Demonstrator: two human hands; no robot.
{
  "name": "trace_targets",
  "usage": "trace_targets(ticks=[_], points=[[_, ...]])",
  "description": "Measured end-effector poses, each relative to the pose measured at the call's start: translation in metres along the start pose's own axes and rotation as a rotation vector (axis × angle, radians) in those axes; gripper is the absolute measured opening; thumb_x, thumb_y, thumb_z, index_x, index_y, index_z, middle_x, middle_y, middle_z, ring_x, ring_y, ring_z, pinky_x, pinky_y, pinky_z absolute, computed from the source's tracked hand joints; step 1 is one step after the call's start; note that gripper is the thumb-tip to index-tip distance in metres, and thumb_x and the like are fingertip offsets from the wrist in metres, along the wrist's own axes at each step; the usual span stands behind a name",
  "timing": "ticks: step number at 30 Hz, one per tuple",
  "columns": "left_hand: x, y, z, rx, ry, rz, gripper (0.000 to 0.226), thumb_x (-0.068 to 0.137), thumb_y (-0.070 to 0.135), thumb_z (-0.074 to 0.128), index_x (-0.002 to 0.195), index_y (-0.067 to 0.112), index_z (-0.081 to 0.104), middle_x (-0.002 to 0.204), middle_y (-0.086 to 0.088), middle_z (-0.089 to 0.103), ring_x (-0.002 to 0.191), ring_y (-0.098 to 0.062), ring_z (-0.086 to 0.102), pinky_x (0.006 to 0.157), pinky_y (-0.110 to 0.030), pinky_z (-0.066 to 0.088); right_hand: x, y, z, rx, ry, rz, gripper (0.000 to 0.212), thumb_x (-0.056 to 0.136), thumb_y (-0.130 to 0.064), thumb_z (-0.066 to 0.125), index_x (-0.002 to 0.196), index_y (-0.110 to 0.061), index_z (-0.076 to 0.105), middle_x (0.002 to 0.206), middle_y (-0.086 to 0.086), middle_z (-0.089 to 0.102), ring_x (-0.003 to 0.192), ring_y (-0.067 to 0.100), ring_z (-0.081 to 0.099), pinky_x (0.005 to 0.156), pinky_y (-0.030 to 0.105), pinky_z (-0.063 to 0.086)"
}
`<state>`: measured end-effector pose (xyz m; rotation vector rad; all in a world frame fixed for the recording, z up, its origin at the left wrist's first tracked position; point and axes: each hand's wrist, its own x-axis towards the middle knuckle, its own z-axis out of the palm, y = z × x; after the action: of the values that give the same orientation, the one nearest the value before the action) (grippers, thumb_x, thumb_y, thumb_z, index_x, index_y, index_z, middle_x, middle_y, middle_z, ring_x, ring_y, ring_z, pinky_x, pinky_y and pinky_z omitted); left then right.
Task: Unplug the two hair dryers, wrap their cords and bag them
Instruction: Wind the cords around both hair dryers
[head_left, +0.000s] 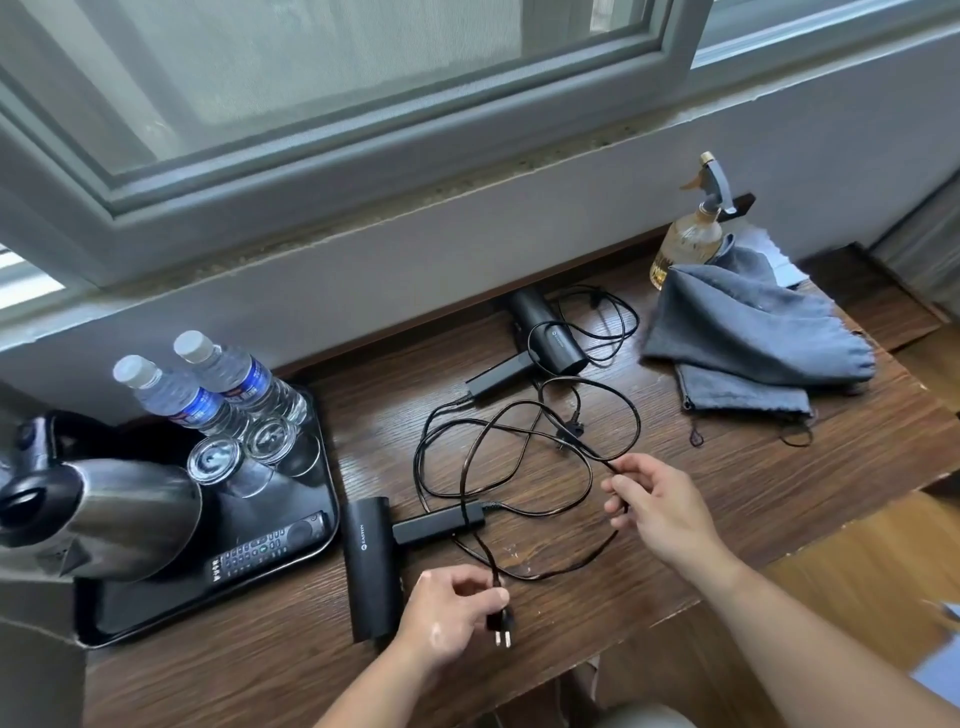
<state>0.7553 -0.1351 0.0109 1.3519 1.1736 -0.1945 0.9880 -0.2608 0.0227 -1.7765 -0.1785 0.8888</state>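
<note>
Two black hair dryers lie on the dark wooden desk (675, 519). The near dryer (370, 566) sits beside the tray, its cord (519, 457) looped loosely across the desk. My left hand (449, 616) pinches that cord just above its plug (501, 626), which hangs free. My right hand (660, 512) pinches the same cord farther along. The far dryer (545, 332) lies by the wall with its own cord (608, 322) and plug (571, 428) loose on the desk. Two grey drawstring bags (748, 338) lie at the right.
A black tray (171, 603) at the left carries a steel kettle (98, 514), two water bottles (223, 389), upturned glasses (244, 452) and a remote (270, 548). A spray bottle (691, 234) stands behind the bags. The window wall runs along the back.
</note>
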Motion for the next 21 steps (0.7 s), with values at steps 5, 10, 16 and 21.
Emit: trace_targets(ticks=[5, 10, 16, 21], points=[[-0.025, 0.036, -0.002, -0.416, -0.018, 0.050, 0.011, 0.083, -0.004, 0.075, 0.094, -0.004, 0.074, 0.083, -0.017, 0.071, 0.075, -0.029, 0.073, 0.063, -0.032, 0.059, -0.004, 0.001, 0.002, -0.018, -0.005, -0.002, 0.021, 0.096, 0.005, 0.053, 0.096, -0.012, 0.064, 0.085, 0.010, 0.072, 0.064, 0.019, 0.062, 0.053, 0.031, 0.053], [-0.034, 0.073, 0.003, -0.671, -0.017, 0.070, 0.015, 0.088, 0.001, 0.068, 0.103, -0.001, 0.070, 0.088, -0.022, 0.072, 0.073, -0.026, 0.071, 0.060, -0.030, 0.058, -0.011, 0.001, 0.009, -0.033, -0.009, 0.001, 0.019, 0.095, 0.005, 0.055, 0.096, -0.011, 0.064, 0.085, 0.011, 0.072, 0.064, 0.019, 0.063, 0.055, 0.033, 0.053], [-0.030, 0.104, 0.017, -0.922, -0.002, 0.032, 0.012, 0.090, 0.002, 0.066, 0.102, 0.005, 0.069, 0.091, -0.018, 0.074, 0.077, -0.022, 0.071, 0.065, -0.026, 0.058, -0.023, -0.004, 0.018, -0.050, -0.022, -0.014, 0.016, 0.094, 0.001, 0.059, 0.097, -0.014, 0.066, 0.084, 0.008, 0.075, 0.066, 0.016, 0.067, 0.058, 0.032, 0.056], [-0.023, 0.117, 0.025, -1.063, 0.043, 0.032, 0.015, 0.091, -0.002, 0.064, 0.106, 0.002, 0.067, 0.098, -0.020, 0.075, 0.089, -0.027, 0.073, 0.076, -0.028, 0.063, -0.037, -0.008, 0.026, -0.116, -0.039, -0.090, 0.019, 0.093, -0.001, 0.064, 0.095, -0.019, 0.070, 0.084, 0.003, 0.076, 0.070, 0.016, 0.072, 0.060, 0.031, 0.058]])
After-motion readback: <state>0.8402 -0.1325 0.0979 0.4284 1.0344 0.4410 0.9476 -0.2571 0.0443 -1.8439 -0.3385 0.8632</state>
